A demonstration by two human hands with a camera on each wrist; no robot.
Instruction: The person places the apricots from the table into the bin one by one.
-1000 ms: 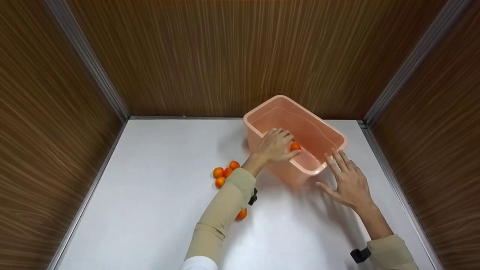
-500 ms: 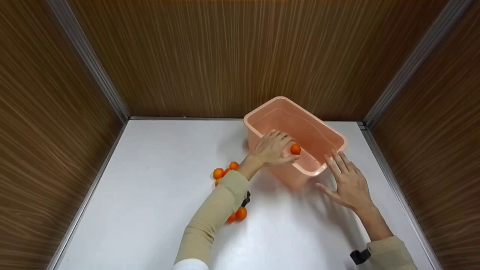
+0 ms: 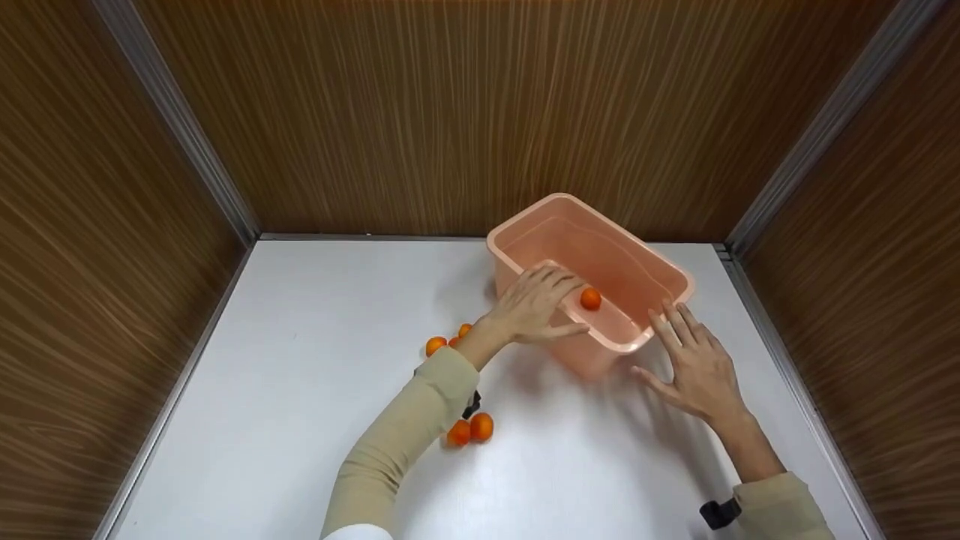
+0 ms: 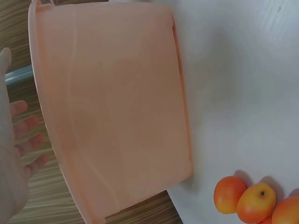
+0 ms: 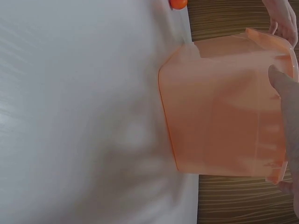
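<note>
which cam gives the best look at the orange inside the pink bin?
Head view: the orange shows whole inside the pink bin, just past the left hand. Both wrist views show only the bin's outer wall; the fruit inside is hidden. The left wrist view shows only oranges on the table.

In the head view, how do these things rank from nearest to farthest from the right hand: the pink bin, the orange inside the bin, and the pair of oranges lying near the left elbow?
1. Pink bin: at the right hand's fingers, its near corner.
2. Orange inside the bin: further left, beside the left hand.
3. Pair of oranges: far left on the white table.
</note>
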